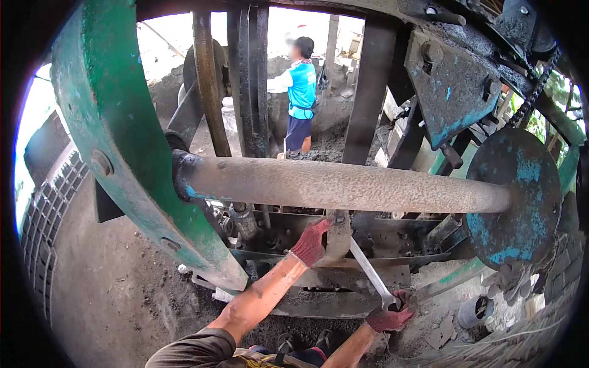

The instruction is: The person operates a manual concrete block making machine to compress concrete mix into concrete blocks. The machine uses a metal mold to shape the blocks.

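Both my hands wear dark red knit gloves. My right hand [392,313] is closed around the lower end of a long steel wrench [369,267], near its open jaw. From there the wrench slants up and left toward an upright metal bracket [338,240] below the thick pipe. My left hand [311,241] is at the left side of that bracket, closed against its edge, with one finger reaching toward its top; the other fingers are partly hidden. Across the machine above both hands runs the rough, dusty pipe [343,184].
A curved green steel arm [132,122] rises on the left, and a round blue-black plate [514,196] caps the pipe's right end. Beyond the frame stands a person in a blue vest [302,86]. A bucket [475,311] sits lower right; metal grating [52,221] leans far left.
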Tool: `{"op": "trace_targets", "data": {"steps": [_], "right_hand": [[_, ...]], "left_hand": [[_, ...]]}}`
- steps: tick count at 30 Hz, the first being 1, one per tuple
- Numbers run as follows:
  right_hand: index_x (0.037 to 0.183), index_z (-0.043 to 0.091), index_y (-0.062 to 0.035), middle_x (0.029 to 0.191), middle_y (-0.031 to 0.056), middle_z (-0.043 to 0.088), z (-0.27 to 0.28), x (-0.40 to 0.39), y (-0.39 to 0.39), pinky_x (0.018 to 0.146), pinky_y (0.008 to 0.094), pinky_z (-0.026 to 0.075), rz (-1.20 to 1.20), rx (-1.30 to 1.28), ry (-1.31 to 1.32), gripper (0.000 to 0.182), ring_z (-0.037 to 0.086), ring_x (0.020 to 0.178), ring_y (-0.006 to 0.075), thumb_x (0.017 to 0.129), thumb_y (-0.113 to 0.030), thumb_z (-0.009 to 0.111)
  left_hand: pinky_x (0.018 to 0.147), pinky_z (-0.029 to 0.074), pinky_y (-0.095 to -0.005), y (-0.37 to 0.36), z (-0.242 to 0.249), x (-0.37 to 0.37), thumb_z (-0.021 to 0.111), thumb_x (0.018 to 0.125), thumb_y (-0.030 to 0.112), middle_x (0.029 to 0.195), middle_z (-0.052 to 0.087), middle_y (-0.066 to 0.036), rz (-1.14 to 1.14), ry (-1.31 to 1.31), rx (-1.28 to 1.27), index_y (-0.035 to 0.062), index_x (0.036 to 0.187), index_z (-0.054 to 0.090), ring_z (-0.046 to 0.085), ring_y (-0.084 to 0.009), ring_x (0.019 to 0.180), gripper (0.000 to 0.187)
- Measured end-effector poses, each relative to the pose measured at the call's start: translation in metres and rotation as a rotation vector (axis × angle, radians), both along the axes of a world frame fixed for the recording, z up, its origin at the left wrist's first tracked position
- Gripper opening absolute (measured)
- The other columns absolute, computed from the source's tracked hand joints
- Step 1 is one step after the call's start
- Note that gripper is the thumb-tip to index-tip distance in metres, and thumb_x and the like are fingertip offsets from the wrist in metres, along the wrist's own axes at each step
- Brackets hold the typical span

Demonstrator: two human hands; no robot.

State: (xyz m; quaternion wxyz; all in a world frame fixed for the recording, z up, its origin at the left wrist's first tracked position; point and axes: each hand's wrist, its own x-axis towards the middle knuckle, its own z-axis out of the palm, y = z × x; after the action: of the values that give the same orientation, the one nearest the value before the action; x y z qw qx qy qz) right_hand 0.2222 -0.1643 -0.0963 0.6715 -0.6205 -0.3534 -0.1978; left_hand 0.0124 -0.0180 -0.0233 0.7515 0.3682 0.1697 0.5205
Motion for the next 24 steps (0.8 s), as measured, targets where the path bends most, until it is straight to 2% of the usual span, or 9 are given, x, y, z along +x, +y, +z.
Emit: {"op": "trace_targets", "data": {"steps": [3,5,8,11,15,18,20,22,24], "right_hand": [[0.108,0.056,0.0014,0.094,0.0108,0.058,0.007,-0.009,-0.007,0.068,0.0332,0.053,-0.119,-0.103,-0.132,0.056,0.061,0.078,0.0212,0.082,-0.047,0.068],[0.105,0.057,0.0009,0.092,0.0104,0.061,0.003,-0.009,-0.007,0.068,0.0328,0.052,-0.183,-0.179,-0.187,0.04,0.062,0.078,0.022,0.089,-0.034,0.065],[0.098,0.059,-0.0027,0.085,0.0077,0.058,0.006,-0.01,0.0,0.065,0.0356,0.048,-0.14,-0.066,-0.194,0.05,0.059,0.075,0.0216,0.088,-0.052,0.061],[0.096,0.059,-0.003,0.085,0.0073,0.058,0.007,-0.004,0.0,0.067,0.0364,0.048,-0.2,-0.18,-0.201,0.05,0.059,0.077,0.0223,0.087,-0.052,0.062],[0.096,0.058,-0.0029,0.085,0.0068,0.058,-0.006,0.005,0.002,0.064,0.0352,0.048,-0.287,-0.314,-0.275,0.057,0.058,0.078,0.0216,0.085,-0.059,0.06],[0.095,0.058,-0.0032,0.084,0.0067,0.057,0.011,0.006,0.004,0.065,0.0349,0.047,-0.116,-0.158,-0.136,0.059,0.058,0.078,0.0223,0.083,-0.061,0.061],[0.095,0.058,-0.0015,0.083,0.0072,0.056,0.013,0.003,-0.002,0.064,0.0347,0.048,-0.108,-0.181,-0.269,0.063,0.057,0.076,0.0212,0.082,-0.063,0.06],[0.095,0.058,-0.0005,0.084,0.0078,0.056,0.016,-0.005,0.001,0.064,0.0344,0.049,-0.099,-0.176,-0.183,0.059,0.058,0.075,0.0206,0.086,-0.059,0.057],[0.098,0.058,0.0013,0.089,0.0089,0.054,-0.002,0.003,0.001,0.064,0.033,0.052,-0.143,-0.225,-0.128,0.045,0.058,0.073,0.0188,0.096,-0.043,0.048]], "left_hand": [[0.093,0.046,-0.0303,0.003,-0.008,0.0,0.041,0.099,0.02,0.107,0.068,-0.008,0.306,0.519,0.481,-0.0006,0.113,0.064,0.061,-0.0146,0.102,0.034],[0.093,0.043,-0.0287,0.008,-0.019,0.003,0.043,0.098,0.019,0.107,0.068,-0.007,0.178,0.155,0.15,0.0004,0.113,0.065,0.06,-0.013,0.101,0.032],[0.093,0.041,-0.0269,0.001,-0.008,0.0,0.046,0.096,0.018,0.106,0.068,-0.006,0.242,0.301,0.092,0.0012,0.111,0.066,0.059,-0.0126,0.099,0.03],[0.092,0.041,-0.0257,0.007,-0.015,0.005,0.049,0.095,0.02,0.105,0.068,-0.006,0.133,-0.006,-0.066,0.0012,0.11,0.066,0.058,-0.0107,0.098,0.03],[0.092,0.043,-0.0272,0.005,-0.011,0.004,0.05,0.094,0.022,0.106,0.068,-0.007,0.195,0.07,0.061,0.0008,0.112,0.065,0.059,-0.0117,0.1,0.032],[0.094,0.049,-0.0391,-0.005,0.017,0.004,0.054,0.088,0.009,0.113,0.064,-0.016,0.063,-0.058,-0.049,-0.0028,0.117,0.056,0.063,-0.0262,0.104,0.032],[0.095,0.047,-0.0379,-0.004,0.013,-0.002,0.053,0.078,-0.003,0.113,0.064,-0.017,0.522,0.803,0.873,-0.0035,0.119,0.055,0.062,-0.0287,0.105,0.041],[0.093,0.046,-0.035,0.021,-0.045,-0.005,0.051,0.086,0.01,0.109,0.066,-0.013,0.616,0.838,0.871,-0.0029,0.116,0.059,0.062,-0.0236,0.102,0.034],[0.091,0.045,-0.0306,-0.011,0.0,0.0,0.051,0.093,0.025,0.103,0.068,-0.008,0.574,0.657,0.587,-0.002,0.11,0.064,0.062,-0.0152,0.096,0.035]]}}
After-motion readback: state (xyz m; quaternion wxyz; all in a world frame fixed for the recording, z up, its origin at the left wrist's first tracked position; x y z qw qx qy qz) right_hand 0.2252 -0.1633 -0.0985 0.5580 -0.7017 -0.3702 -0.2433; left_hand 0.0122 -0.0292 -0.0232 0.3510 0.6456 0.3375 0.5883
